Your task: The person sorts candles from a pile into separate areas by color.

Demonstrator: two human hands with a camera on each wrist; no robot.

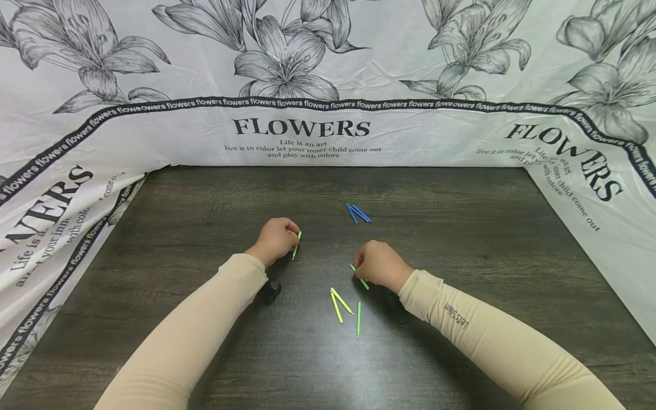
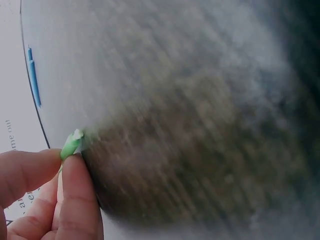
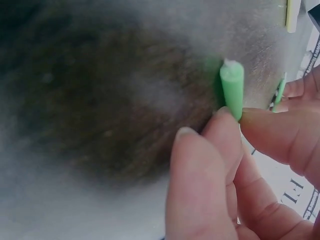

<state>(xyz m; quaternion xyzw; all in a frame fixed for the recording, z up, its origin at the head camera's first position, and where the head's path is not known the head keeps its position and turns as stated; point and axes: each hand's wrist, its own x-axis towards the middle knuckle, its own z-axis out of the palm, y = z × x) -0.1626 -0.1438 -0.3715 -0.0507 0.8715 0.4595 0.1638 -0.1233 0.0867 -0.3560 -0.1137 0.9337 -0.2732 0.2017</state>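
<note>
My left hand (image 1: 277, 238) pinches a thin green candle (image 1: 296, 247) between thumb and fingertips, left of the table's middle. In the left wrist view that green candle (image 2: 71, 145) is seen nearly end-on. Over to the right, my right hand (image 1: 381, 265) pinches another green candle (image 1: 365, 284) by its middle. Its pale wick end shows on the green candle (image 3: 232, 85) in the right wrist view. A third green candle (image 1: 359, 320) lies below the right hand, beside two yellow candles (image 1: 336, 307) that form a narrow V.
Several blue candles (image 1: 361, 213) lie grouped farther back on the dark wood-grain table (image 1: 451, 216). A white flower-printed cloth (image 1: 302, 134) rises along the table's back and sides. Cream sleeves (image 1: 205, 324) cover both forearms, with a black wrist device (image 1: 271, 289) under the left wrist.
</note>
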